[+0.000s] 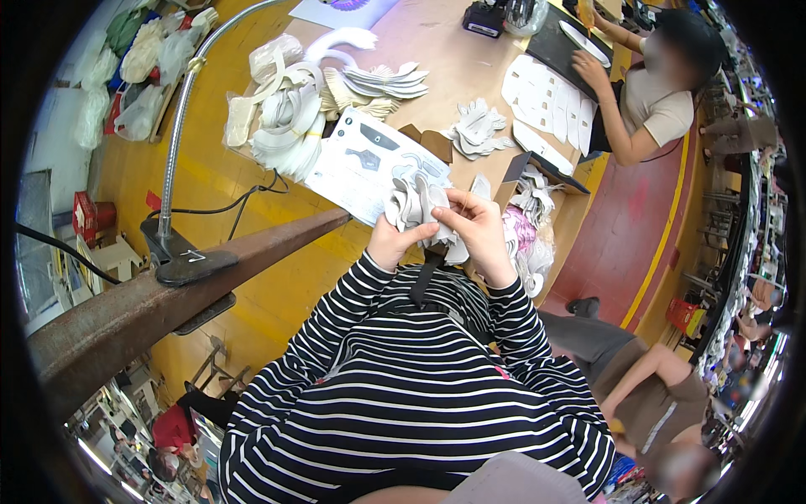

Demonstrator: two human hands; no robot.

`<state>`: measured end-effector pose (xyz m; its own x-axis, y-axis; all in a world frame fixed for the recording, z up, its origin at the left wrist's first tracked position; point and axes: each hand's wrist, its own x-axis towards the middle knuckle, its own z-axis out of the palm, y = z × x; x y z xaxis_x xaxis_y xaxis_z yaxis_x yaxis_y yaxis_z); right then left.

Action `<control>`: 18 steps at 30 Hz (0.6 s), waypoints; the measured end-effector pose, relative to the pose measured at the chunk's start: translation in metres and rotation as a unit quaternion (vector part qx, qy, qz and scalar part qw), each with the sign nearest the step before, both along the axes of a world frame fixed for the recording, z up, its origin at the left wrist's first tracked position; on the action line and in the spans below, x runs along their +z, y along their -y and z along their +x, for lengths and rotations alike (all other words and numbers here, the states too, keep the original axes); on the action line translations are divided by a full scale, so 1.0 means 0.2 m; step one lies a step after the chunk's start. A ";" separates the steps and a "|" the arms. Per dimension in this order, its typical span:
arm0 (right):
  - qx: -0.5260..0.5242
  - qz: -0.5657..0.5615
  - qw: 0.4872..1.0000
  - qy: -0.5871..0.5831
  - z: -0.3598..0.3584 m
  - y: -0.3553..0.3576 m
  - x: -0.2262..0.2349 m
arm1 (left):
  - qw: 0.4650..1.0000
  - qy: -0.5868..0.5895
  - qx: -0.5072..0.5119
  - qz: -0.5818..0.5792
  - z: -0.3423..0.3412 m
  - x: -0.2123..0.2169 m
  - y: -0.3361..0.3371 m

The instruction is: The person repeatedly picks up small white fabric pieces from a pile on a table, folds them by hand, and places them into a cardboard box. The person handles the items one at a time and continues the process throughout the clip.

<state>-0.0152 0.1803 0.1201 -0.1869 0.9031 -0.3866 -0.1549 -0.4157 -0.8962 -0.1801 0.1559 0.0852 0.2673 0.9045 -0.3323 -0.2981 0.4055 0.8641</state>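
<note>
Close in front of my body, both hands hold a bunch of pale grey-white cut pieces with curved edges. My left hand grips the bunch from the left side, thumb pressed on its front. On the right, my right hand pinches the bunch's edge between thumb and fingertips. Just beyond them lies a white printed sheet with dark and outlined shapes, partly covered by the bunch. A loose heap of similar white pieces rests on the table past my right hand.
Stacks of curved white strips lie at the table's far left. A person works at the far right beside white cut-out panels. An open box holds bagged pieces. A rusty metal beam with a flexible metal arm crosses the left.
</note>
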 end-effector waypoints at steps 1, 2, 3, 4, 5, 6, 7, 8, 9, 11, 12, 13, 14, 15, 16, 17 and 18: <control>0.011 -0.013 1.000 -0.008 0.00 -0.02 0.00 | 1.000 0.014 0.023 -0.013 0.00 0.01 -0.01; 0.021 -0.027 0.999 -0.016 0.00 -0.03 0.00 | 0.999 0.015 0.043 -0.021 -0.01 -0.01 -0.01; 0.022 -0.034 0.999 -0.027 0.00 -0.05 0.01 | 0.997 0.017 0.063 -0.029 -0.01 -0.04 0.00; 0.029 -0.019 0.999 0.000 0.01 -0.07 0.00 | 0.996 0.018 0.083 -0.035 -0.01 -0.04 0.00; 0.036 -0.004 0.999 0.026 0.03 -0.09 -0.02 | 0.994 0.044 0.082 -0.051 -0.02 -0.03 -0.01; 0.043 0.012 0.998 0.052 0.06 -0.12 -0.05 | 0.992 0.070 0.080 -0.067 -0.04 -0.02 -0.01; 0.045 0.042 0.993 0.098 0.10 -0.16 -0.11 | 0.989 0.096 0.076 -0.085 -0.05 -0.01 -0.02; 0.037 0.073 0.989 0.119 0.12 -0.22 -0.06 | 0.989 0.094 0.081 -0.083 -0.06 -0.01 -0.02; 0.045 0.100 0.980 0.165 0.15 -0.29 -0.05 | 0.989 0.091 0.086 -0.081 -0.07 -0.02 -0.02; 0.051 0.154 0.958 0.235 0.22 -0.45 -0.08 | 0.990 0.082 0.084 -0.084 -0.10 -0.05 -0.01; 0.053 0.185 0.946 0.260 0.25 -0.54 -0.10 | 0.990 0.077 0.087 -0.082 -0.11 -0.05 -0.01; 0.065 0.225 0.921 0.312 0.29 -0.63 -0.12 | 0.990 0.072 0.090 -0.078 -0.11 -0.06 0.00; 0.076 0.265 0.890 0.363 0.32 -0.72 -0.16 | 0.991 0.068 0.093 -0.073 -0.11 -0.07 0.00; 0.066 0.292 0.876 0.377 0.33 -0.78 -0.19 | 0.990 0.068 0.100 -0.077 -0.12 -0.06 0.00; 0.057 0.331 0.846 0.414 0.35 -0.84 -0.25 | 0.989 0.065 0.102 -0.081 -0.12 -0.06 0.00; 0.048 0.370 0.813 0.448 0.37 -0.90 -0.34 | 0.989 0.062 0.105 -0.084 -0.12 -0.05 0.00; 0.041 0.408 0.776 0.479 0.38 -0.93 -0.43 | 0.988 0.058 0.110 -0.088 -0.13 -0.05 0.00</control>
<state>0.0610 0.3662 0.0333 -0.2368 0.9208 0.3099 0.7422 0.3773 -0.5539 -0.2054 0.1554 0.0758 0.1168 0.8763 -0.4675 -0.4885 0.4605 0.7412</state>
